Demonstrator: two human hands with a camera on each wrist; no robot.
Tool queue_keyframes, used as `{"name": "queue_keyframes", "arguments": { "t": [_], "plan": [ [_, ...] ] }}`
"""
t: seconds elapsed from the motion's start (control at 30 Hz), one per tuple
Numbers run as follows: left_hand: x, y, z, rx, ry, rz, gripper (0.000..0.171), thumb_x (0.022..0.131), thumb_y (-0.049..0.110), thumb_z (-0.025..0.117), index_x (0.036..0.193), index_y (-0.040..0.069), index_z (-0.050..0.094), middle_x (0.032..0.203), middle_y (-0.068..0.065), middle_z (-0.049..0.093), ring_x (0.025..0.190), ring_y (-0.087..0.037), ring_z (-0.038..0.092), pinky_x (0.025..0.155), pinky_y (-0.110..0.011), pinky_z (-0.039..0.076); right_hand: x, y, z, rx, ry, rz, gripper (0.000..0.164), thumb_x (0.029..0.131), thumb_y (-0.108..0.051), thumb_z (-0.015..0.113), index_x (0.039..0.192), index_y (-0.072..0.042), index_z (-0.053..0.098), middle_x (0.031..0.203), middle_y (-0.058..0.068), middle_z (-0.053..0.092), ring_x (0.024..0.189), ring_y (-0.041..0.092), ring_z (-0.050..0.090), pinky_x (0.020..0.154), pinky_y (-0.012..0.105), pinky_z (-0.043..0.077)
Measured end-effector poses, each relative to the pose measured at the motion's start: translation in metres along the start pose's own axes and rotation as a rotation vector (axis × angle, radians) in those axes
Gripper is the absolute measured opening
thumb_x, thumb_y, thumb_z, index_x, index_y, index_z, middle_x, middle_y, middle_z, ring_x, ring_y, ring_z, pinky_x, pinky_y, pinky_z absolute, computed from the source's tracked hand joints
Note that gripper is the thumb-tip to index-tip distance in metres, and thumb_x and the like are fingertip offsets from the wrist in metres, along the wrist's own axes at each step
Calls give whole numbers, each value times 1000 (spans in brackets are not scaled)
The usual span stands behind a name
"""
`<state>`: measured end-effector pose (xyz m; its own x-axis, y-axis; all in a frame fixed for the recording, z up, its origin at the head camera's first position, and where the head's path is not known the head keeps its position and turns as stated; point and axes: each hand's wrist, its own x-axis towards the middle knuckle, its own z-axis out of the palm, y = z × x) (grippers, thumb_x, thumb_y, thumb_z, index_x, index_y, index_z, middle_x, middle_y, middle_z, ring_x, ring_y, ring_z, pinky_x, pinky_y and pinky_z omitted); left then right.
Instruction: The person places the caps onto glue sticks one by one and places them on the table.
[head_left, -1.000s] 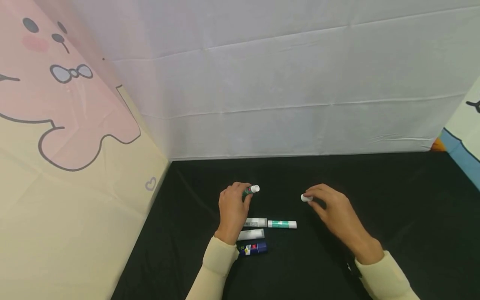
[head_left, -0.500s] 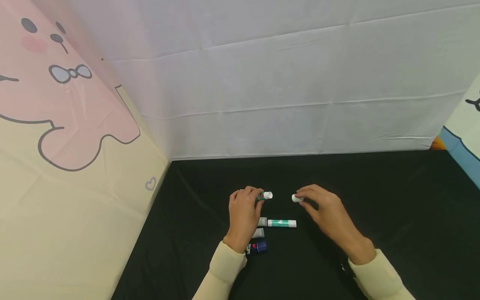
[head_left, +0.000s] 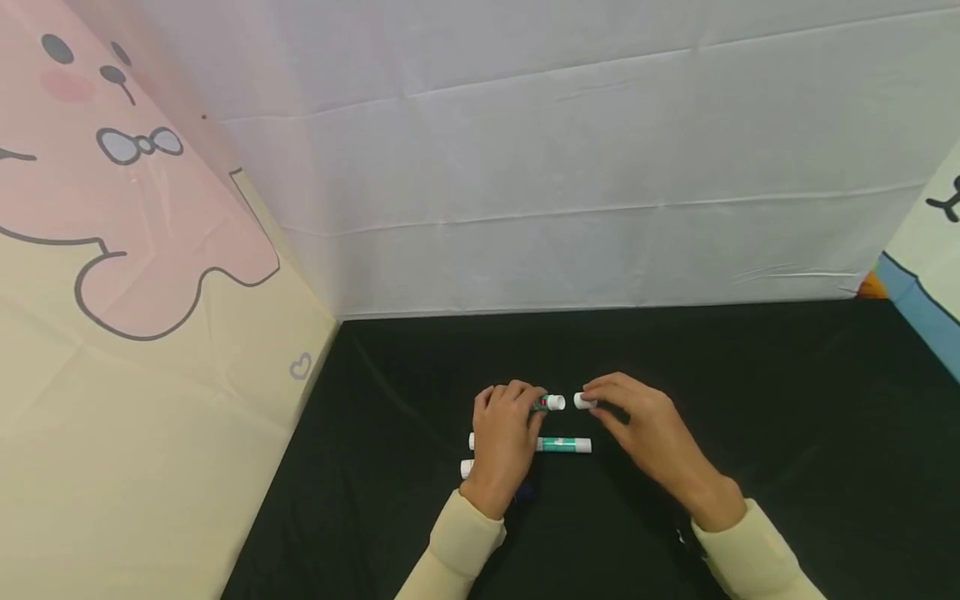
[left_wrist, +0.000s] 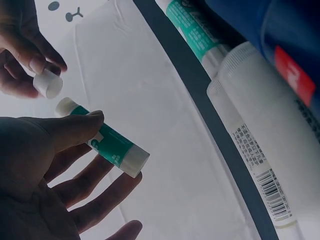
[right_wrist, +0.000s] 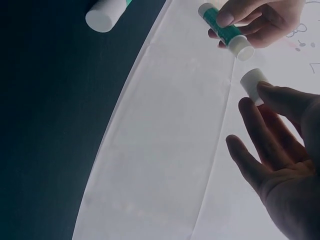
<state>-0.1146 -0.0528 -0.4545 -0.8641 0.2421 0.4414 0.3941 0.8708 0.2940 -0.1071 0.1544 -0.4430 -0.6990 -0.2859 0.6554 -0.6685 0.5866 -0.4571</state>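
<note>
Between thumb and fingers, my left hand (head_left: 506, 437) pinches a green and white glue stick (left_wrist: 111, 144) whose uncapped white end points right. My right hand (head_left: 652, 425) holds a small white cap (right_wrist: 253, 85) by thumb and fingertips. In the head view the cap faces the glue stick's bare end, with a narrow gap between them. Both are held above the black table. The left wrist view shows the stick's green label and its whitish base.
Below my left hand lie another green and white glue stick (head_left: 566, 445), white tubes (left_wrist: 260, 175) with printed labels, and a dark blue tube (left_wrist: 280, 35), all partly hidden in the head view. A white cloth wall (head_left: 525, 267) stands behind the black table (head_left: 787, 467).
My left hand has carried the glue stick to the right and slightly nearer. The right hand has brought the cap left, so the gap has narrowed.
</note>
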Motion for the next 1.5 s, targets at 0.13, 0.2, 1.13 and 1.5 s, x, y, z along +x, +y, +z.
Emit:
{"name": "queue_keyframes", "arguments": {
  "t": [0.13,0.2,1.13,1.5],
  "plan": [
    [-2,1,1,9,3,13,21,88,20,87,108,19,80,105,5,74,101,-19,70,103,-52,50,-1,-2,2,6,-4,-7,42,67,17,90,101,-4,78,105,4,75,92,20,74,88,10,51],
    [-3,2,2,11,6,19,21,88,20,87,108,19,81,105,5,74,101,-18,70,103,-52,50,-1,-3,2,16,-8,-11,42,67,17,90,101,-5,78,105,4,75,92,20,74,87,10,51],
    [-7,6,1,83,17,205,26,86,25,89,111,22,82,102,8,74,96,-12,72,97,-39,56,-8,-4,5,50,-68,-5,49,65,19,90,105,-6,78,107,2,74,93,18,74,78,31,62],
    [-7,2,-1,87,16,319,25,88,21,86,112,21,81,107,11,79,98,-8,74,100,-40,55,-8,-5,6,62,-47,-14,52,61,19,91,102,-9,78,102,-1,76,91,18,75,85,24,59]
  ]
}}
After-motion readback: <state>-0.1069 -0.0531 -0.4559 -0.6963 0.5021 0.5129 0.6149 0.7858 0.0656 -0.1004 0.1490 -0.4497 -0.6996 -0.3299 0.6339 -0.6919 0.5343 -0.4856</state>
